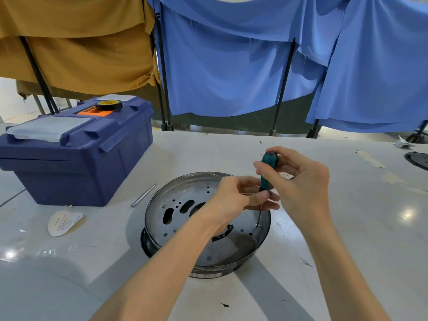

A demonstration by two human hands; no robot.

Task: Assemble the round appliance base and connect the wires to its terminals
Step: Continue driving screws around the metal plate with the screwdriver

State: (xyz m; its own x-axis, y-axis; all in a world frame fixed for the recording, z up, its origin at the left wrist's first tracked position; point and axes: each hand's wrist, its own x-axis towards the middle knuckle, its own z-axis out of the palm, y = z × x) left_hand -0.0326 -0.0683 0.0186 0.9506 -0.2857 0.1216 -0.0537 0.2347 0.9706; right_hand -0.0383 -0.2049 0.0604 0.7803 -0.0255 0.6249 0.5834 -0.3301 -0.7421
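Head view: the round appliance base [238,249] sits on the table [347,239] at frame centre, slightly toward 6 o'clock. It is open side up, with its perforated metal plate exposed. A screw [257,225] is seated in the plate at the 3 o'clock side of the base. The tip of a screwdriver [268,169] stands on that screw, shaft near upright, teal handle tilted slightly toward 1 o'clock. The right hand [303,184] has its grip curled round the handle top. The left hand [234,198] has its grip pinching the foot of the handle where the shaft begins, its forearm crossing over the base from 7 o'clock. A thin metal rod [144,195] lies on the table just beside the rim at 10 o'clock. A white paper label [64,222] lies at 9 o'clock, well apart. A blue toolbox [76,163], lid closed, stands at 10 o'clock beyond the rod; a roll of black tape [108,104] rests on its lid. Blue cloth [231,66] and mustard cloth [69,42] hang behind the table at 12 o'clock.
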